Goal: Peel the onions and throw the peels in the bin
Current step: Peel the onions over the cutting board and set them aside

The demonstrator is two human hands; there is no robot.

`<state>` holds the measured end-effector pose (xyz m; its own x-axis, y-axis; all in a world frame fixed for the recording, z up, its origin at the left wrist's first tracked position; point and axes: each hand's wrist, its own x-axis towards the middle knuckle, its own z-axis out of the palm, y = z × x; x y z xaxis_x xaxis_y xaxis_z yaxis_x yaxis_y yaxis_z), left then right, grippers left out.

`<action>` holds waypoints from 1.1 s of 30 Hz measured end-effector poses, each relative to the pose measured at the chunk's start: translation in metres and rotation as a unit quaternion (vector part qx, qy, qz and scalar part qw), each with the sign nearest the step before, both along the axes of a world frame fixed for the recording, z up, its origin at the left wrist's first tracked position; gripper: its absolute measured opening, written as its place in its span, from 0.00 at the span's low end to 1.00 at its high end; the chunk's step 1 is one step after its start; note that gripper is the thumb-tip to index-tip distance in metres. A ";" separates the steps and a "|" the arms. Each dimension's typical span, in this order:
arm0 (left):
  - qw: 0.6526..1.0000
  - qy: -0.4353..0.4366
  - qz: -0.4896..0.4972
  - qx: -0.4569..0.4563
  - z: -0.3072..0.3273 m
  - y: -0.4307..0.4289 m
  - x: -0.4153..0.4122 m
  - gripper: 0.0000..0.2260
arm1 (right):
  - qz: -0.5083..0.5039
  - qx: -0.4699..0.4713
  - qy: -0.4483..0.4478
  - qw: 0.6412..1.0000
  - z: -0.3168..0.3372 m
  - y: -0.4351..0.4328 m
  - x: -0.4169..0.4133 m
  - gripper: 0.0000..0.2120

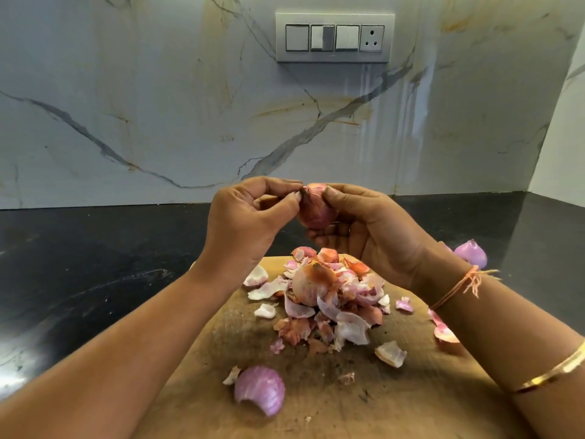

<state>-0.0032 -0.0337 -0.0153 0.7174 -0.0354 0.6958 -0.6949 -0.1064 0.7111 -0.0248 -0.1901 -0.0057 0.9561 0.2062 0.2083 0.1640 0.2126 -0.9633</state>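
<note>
A small red onion (316,207) is held in the air above the wooden cutting board (395,400). My right hand (373,232) cups it from below and the right, thumb on its top. My left hand (250,220) pinches the dry skin at the onion's tip between thumb and forefinger. Below, a heap of pink and white peels (335,305) lies on the board, with a partly skinned onion (311,285) in the middle of it. A large purple peel (259,389) lies alone near the board's front. No bin is in view.
A peeled purple onion (470,253) sits on the black countertop (95,264) to the right, behind my right wrist. A marble backsplash with a switch panel (335,38) rises at the back. A side wall closes the counter at the far right.
</note>
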 end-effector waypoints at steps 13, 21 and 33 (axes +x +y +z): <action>0.990 -0.066 0.102 0.071 -0.002 0.000 0.000 0.08 | 0.043 -0.026 0.021 0.999 0.000 0.001 -0.002 0.13; 0.985 -0.043 0.142 0.089 0.000 0.006 0.003 0.09 | 0.057 0.012 0.067 0.996 0.006 -0.003 -0.005 0.14; 0.996 0.008 0.050 0.069 0.001 -0.004 -0.010 0.05 | -0.014 -0.055 -0.020 0.998 0.000 0.000 -0.001 0.13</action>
